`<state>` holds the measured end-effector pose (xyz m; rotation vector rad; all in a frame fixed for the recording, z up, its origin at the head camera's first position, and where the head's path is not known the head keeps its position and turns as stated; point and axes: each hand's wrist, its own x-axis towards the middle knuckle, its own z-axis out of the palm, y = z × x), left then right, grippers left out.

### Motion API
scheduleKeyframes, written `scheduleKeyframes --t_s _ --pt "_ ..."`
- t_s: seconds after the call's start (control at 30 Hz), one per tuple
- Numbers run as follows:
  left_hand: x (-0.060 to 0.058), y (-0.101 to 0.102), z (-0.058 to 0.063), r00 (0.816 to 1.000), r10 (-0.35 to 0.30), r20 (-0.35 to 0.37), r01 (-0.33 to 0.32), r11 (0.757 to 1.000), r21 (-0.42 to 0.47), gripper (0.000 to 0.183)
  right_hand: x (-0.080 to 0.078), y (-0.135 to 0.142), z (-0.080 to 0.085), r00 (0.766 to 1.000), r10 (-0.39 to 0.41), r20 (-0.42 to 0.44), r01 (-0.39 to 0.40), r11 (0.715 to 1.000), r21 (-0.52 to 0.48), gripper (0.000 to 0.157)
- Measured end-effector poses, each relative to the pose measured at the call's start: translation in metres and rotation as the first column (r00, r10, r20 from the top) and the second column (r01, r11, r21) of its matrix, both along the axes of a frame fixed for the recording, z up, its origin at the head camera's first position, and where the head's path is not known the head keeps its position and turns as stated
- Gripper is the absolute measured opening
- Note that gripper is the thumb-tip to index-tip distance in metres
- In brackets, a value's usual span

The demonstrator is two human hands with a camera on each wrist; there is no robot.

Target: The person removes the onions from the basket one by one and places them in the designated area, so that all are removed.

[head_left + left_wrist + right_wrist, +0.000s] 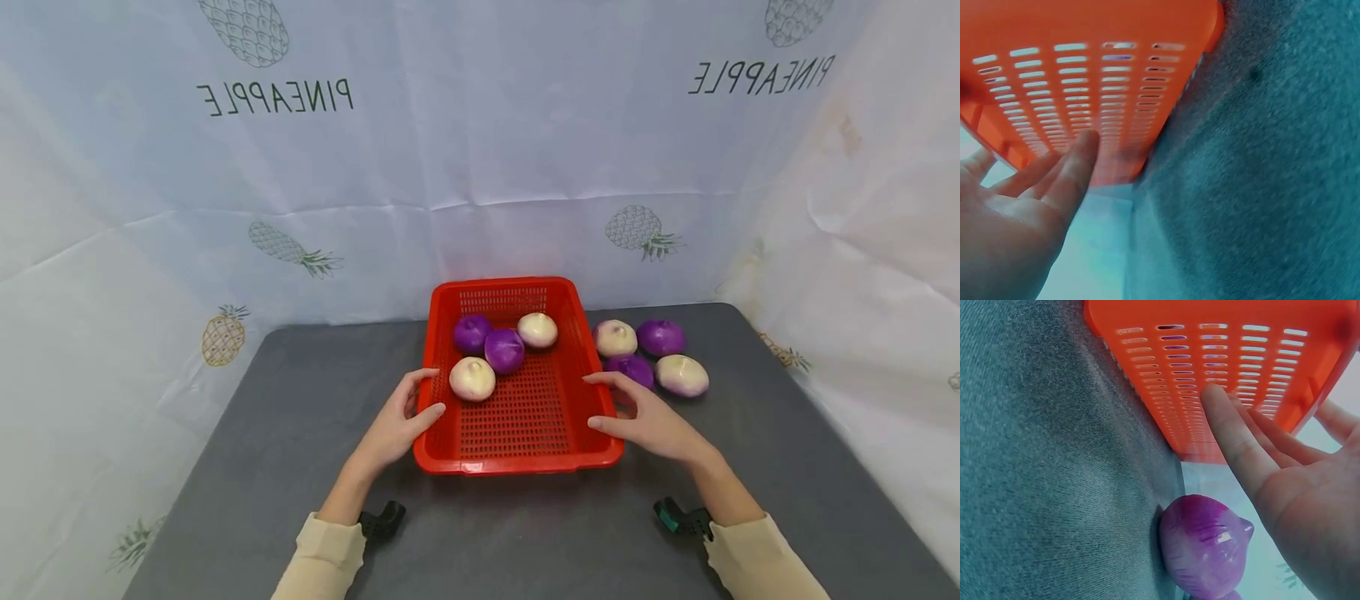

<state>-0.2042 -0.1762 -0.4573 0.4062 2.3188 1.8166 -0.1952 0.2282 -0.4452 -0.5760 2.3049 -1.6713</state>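
Observation:
A red plastic basket [525,461] with slotted walls stands at the middle of the table, near its back edge. Inside it lie two purple turnips [504,351] and two cream-white turnips [472,379], toward the back and left. My left hand [393,425] holds the basket's left side, thumb over the rim and other fingers against the outer wall, as the left wrist view shows. On the opposite side my right hand [651,421] holds the right rim likewise, its fingers [1230,422] along the slotted wall. Neither hand touches a turnip.
Right of the basket, several more turnips [682,376] lie grouped on the dark grey table [300,467], close behind my right hand. A pale cloth [480,150] with pineapple prints hangs behind the table and along both sides.

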Motion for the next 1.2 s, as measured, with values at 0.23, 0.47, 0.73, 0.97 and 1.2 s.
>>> scheduleKeyframes --t_s 0.23,0.47,0.73,0.97,1.2 --pt "0.008 -0.002 0.015 0.997 0.045 -0.063 -0.061 0.961 -0.269 0.062 0.002 -0.002 -0.001 1.0 -0.003 0.002 0.003 1.0 -0.007 0.06" --pt "0.016 -0.004 0.035 0.978 0.016 -0.208 -0.129 0.829 -0.544 0.065 0.0 -0.006 -0.005 1.0 0.015 -0.012 -0.015 1.0 -0.005 0.058" --pt "0.014 0.009 0.059 0.897 -0.099 -0.43 -0.223 0.74 -0.635 0.049 0.0 -0.006 -0.007 1.0 -0.006 -0.023 0.006 1.0 -0.002 0.056" --pt "0.003 0.028 0.077 0.769 -0.321 -0.553 -0.252 0.643 -0.723 0.036 -0.001 -0.005 -0.007 1.0 -0.01 -0.029 0.01 1.0 -0.006 0.054" --pt "-0.009 0.043 0.091 0.688 -0.468 -0.555 -0.252 0.563 -0.787 0.031 0.0 -0.003 -0.004 1.0 -0.01 -0.03 0.01 1.0 -0.005 0.054"
